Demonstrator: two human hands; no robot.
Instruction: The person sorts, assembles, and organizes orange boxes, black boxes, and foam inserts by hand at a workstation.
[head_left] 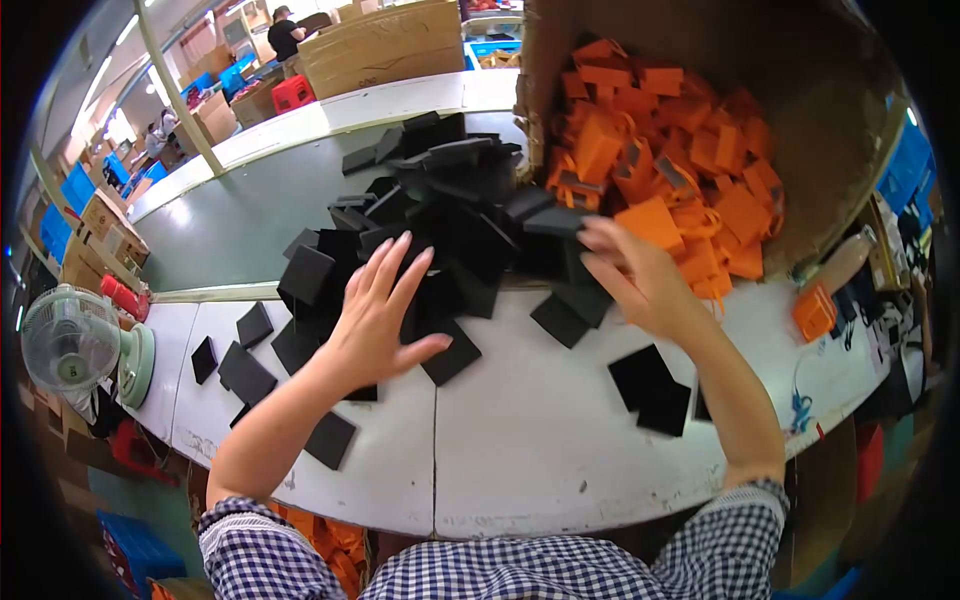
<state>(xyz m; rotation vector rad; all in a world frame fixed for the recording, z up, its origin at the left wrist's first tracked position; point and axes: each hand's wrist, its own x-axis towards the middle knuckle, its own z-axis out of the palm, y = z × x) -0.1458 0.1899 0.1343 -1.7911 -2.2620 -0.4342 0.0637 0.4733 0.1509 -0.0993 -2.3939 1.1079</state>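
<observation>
A heap of black square pads point(470, 215), foam-like in look, spreads over the far side of the white table and onto the grey surface behind it. My left hand point(370, 325) is open above the heap's near left part, fingers spread, nothing in it. At the heap's right side my right hand point(640, 275) has its fingertips and thumb closed at the end of a black pad point(553, 220). Part of that grip is hidden. Several loose black pads point(247, 373) lie left of my left arm. More black pads point(650, 390) lie beside my right forearm.
A large cardboard box point(830, 130) full of orange pouch-like pieces point(650, 140) stands open at the back right. A small fan point(75, 340) is at the left end. Blue scissors point(800, 410) and an orange piece point(814, 313) lie at the right. Another person point(285, 38) stands far back.
</observation>
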